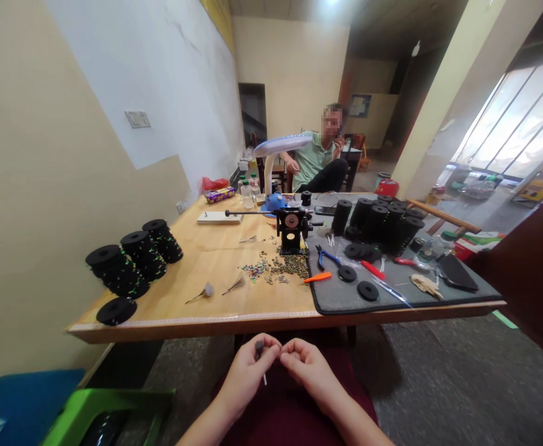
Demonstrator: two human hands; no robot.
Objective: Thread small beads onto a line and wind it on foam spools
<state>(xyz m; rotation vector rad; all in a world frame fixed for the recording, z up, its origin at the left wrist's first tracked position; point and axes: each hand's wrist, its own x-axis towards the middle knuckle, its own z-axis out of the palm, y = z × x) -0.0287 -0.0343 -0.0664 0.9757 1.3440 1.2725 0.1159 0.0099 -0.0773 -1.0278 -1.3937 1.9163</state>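
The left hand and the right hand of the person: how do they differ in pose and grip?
The left hand grips a thin item with a dark top and pale lower end; the right hand shows no such item, and anything in its pinch is too small to tell. The left hand slants rightward in the view, the right hand leftward. Both are bare and held close together.
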